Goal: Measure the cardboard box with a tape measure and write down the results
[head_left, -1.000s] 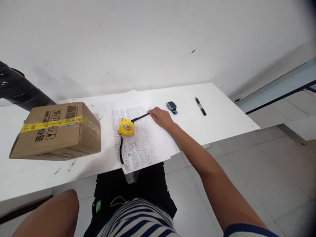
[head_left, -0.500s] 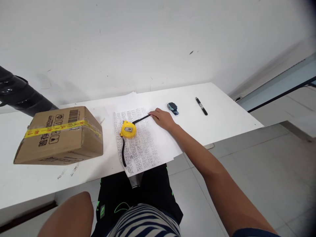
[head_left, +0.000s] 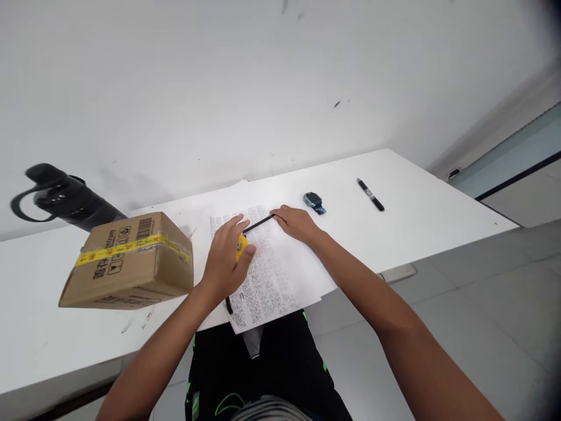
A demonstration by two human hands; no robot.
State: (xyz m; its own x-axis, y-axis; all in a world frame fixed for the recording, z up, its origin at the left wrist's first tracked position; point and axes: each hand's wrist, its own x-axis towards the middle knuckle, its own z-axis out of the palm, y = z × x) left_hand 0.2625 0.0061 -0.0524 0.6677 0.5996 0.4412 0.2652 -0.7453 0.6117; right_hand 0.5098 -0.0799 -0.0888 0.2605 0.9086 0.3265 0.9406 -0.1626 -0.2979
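A yellow tape measure [head_left: 241, 248] lies on a printed sheet of paper [head_left: 272, 280], mostly covered by my left hand [head_left: 225, 257]. That hand curves over the case, thumb and fingers apart, with yellow showing between them. From the case a thin black strip [head_left: 259, 223] runs up and to the right. My right hand [head_left: 294, 222] rests on the paper, its fingertips closed on the strip's far end. A black wrist strap [head_left: 228, 305] shows below my left hand.
Left of the paper stands a taped cardboard box [head_left: 127, 263], with a black bottle [head_left: 79, 199] behind it. A watch [head_left: 312, 201] and a black marker [head_left: 370, 195] lie to the right on the white table [head_left: 421, 216]. The wall rises behind.
My left hand has come in from the lower left and over the tape measure. My right hand keeps its hold on the strip's end. The view has shifted slightly.
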